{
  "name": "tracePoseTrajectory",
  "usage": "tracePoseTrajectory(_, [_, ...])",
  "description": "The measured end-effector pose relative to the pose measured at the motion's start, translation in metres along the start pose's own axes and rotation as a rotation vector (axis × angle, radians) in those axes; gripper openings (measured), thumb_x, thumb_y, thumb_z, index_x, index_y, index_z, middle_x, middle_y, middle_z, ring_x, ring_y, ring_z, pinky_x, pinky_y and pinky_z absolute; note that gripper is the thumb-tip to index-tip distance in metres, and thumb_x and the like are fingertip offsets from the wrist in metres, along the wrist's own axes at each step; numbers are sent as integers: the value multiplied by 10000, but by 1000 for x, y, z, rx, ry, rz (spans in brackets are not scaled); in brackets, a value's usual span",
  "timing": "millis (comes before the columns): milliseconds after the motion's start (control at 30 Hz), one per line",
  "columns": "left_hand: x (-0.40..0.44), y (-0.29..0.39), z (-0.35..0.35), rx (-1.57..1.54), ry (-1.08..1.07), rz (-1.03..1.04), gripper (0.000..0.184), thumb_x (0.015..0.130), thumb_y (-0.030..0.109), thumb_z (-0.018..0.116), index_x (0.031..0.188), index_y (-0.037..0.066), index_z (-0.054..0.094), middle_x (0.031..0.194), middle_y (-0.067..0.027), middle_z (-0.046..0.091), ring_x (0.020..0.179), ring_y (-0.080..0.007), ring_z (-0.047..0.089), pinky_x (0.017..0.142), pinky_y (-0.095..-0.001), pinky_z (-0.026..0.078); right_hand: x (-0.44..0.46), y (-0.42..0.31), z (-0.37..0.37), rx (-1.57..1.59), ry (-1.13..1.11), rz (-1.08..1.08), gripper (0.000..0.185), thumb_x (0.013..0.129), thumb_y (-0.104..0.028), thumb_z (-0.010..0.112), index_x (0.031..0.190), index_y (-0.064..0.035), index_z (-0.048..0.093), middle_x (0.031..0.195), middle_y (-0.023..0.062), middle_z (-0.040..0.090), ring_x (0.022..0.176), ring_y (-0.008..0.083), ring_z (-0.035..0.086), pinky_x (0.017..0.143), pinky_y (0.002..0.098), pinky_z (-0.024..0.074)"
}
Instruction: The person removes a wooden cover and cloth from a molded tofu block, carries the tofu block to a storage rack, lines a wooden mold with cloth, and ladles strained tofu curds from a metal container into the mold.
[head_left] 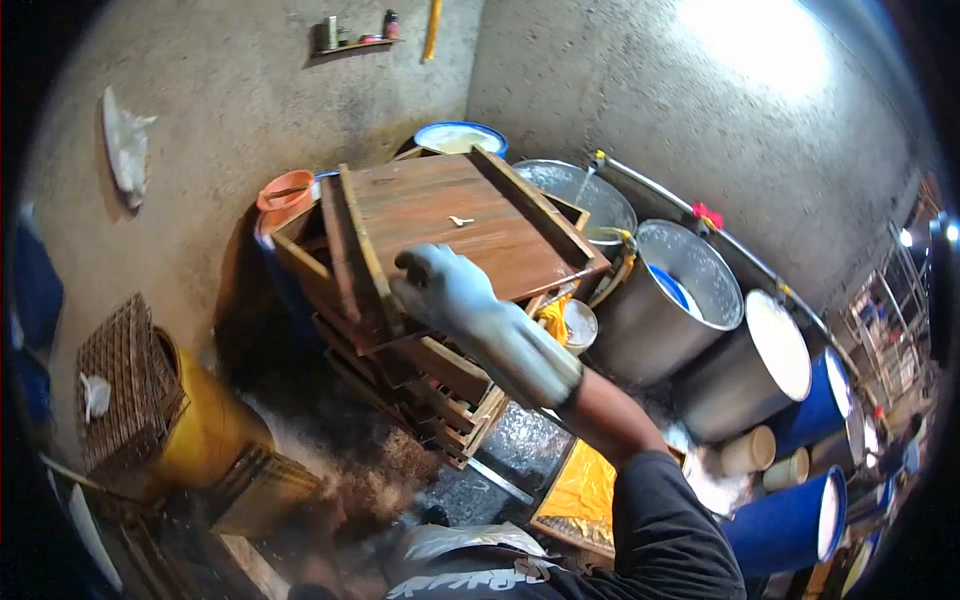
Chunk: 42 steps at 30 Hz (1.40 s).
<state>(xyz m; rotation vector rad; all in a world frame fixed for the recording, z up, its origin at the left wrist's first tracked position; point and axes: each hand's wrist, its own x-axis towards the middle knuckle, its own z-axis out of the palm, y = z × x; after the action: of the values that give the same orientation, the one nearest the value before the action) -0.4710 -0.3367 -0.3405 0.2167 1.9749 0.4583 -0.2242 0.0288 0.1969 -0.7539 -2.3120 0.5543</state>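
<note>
My right hand (445,285), in a pale, wet-looking glove, reaches in from the lower right. Its fingers are curled at the left rail of the top wooden tray (470,205), closed on that edge. The tray is a reddish-brown board with raised rails, tilted on a stack of wooden frames (450,370). A small white piece (461,221) lies on the board. I cannot make out my left hand.
An orange tub (287,190) is behind the stack's left side. Metal drums (650,340) and blue barrels (785,530) line the right, under a pipe. At left is a yellow barrel (215,430); a frame with yellow cloth (582,490) lies low in front.
</note>
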Motion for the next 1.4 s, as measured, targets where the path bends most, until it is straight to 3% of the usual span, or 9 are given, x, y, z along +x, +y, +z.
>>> tracePoseTrajectory(100, [-15, -47, 29, -125, -115, -163, 345, 934, 343, 558, 1154, 80, 606, 966, -101, 679, 789, -231, 690, 615, -407, 521, -94, 11, -46, 346, 86, -99, 280, 869, -184, 698, 1107, -44, 652, 984, 161, 668, 915, 300, 652, 821, 375, 525])
tracePoseTrajectory(267, [-24, -18, 107, 58, -195, -42, 218, 953, 262, 511, 1056, 88, 592, 861, -87, 674, 673, -224, 682, 509, -384, 513, -301, 107, -38, 711, 106, 777, 349, 911, -174, 698, 1213, -12, 636, 1072, 65, 688, 1001, 146, 626, 918, 300, 500])
tracePoseTrajectory(367, [-16, 36, 178, 139, -309, 117, 238, 944, 285, 531, 880, 72, 616, 695, -68, 634, 487, -183, 587, 383, -315, 423, -503, 228, 22, 685, 153, 1292, 405, 877, -282, 720, 1178, -21, 643, 1010, 61, 680, 879, 144, 638, 769, 317, 540])
tracePoseTrajectory(533, [-51, 124, 325, 349, -327, 465, 206, 948, 223, 602, 1011, 45, 685, 758, -68, 687, 547, -146, 620, 537, -299, 511, -695, 240, 1, 533, 178, 1690, 357, 829, -279, 725, 1051, -4, 671, 889, 75, 696, 787, 138, 642, 673, 313, 534])
tracePoseTrajectory(667, [-86, 150, 454, 370, -451, 557, 236, 965, 245, 616, 1001, 20, 678, 832, -75, 697, 639, -128, 651, 594, -277, 550, -819, 300, 30, 405, 266, 1627, 394, 804, -329, 727, 1065, -38, 677, 891, 118, 718, 808, 214, 679, 720, 349, 535])
tracePoseTrajectory(867, [-105, 109, 645, 576, -537, 597, 338, 889, 274, 671, 1111, 19, 660, 958, -116, 694, 817, -227, 688, 709, -365, 559, -846, 371, 4, -139, -153, 1402, 314, 828, -372, 643, 1008, -119, 690, 986, 152, 703, 951, 346, 670, 818, 458, 533])
tracePoseTrajectory(1000, [-170, 132, 731, 908, -268, 1061, 418, 799, 286, 747, 1123, 51, 628, 1115, -150, 579, 1058, -319, 587, 892, -437, 487, -854, 442, 9, -134, -204, 1229, 263, 831, -361, 640, 950, -129, 681, 905, 130, 693, 880, 330, 667, 763, 474, 525])
tracePoseTrajectory(1267, [-106, 140, 782, 1180, -192, 1357, 466, 777, 214, 742, 1162, 33, 550, 1141, -177, 540, 1110, -372, 533, 896, -479, 459, -880, 531, -19, -308, 235, 1261, 138, 799, -191, 637, 905, -106, 654, 817, 132, 671, 773, 349, 652, 665, 486, 502])
tracePoseTrajectory(1400, [-99, 168, 777, 648, -211, 1304, 381, 800, 184, 713, 1082, -9, 543, 1200, -232, 556, 1108, -405, 556, 905, -478, 469, -859, 529, -52, -428, 110, 1081, 204, 799, -195, 644, 987, -116, 630, 878, 108, 657, 783, 349, 634, 663, 482, 492])
